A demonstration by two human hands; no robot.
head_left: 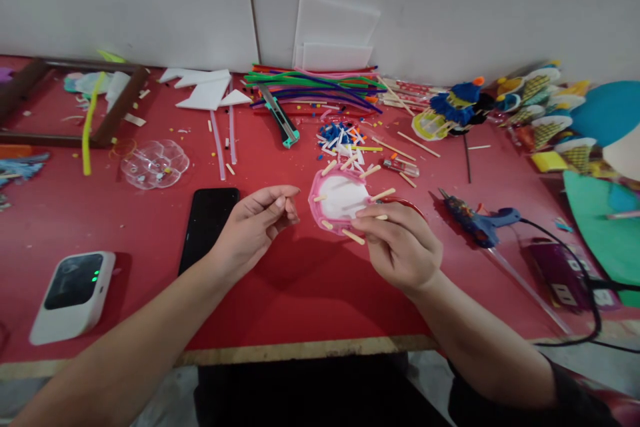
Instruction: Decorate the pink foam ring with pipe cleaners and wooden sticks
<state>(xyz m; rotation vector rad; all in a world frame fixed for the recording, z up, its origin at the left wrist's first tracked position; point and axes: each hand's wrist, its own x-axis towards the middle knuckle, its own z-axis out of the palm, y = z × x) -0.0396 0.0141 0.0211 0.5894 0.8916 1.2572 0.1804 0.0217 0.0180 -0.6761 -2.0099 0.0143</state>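
Note:
My right hand (403, 243) grips the near right edge of a small craft base (345, 195). The base has a white middle, a pink rim and several short pale wooden sticks standing out around it. Left of it, apart from the rim, is my left hand (257, 220) with thumb and fingers pinched together. Whatever lies between those fingertips, if anything, is too small to make out. Behind the base lies a heap of small blue, white and orange cut pieces (340, 137). A red ring-shaped edge (413, 204) shows partly behind my right hand.
On the red table (310, 307) lie a black phone (207, 223), a white device with a screen (75, 297), a box cutter (280, 119) and a clear flower-shaped tray (156, 165). A corded glue gun (475, 219) is at right. Pipe cleaners (320, 88) line the back.

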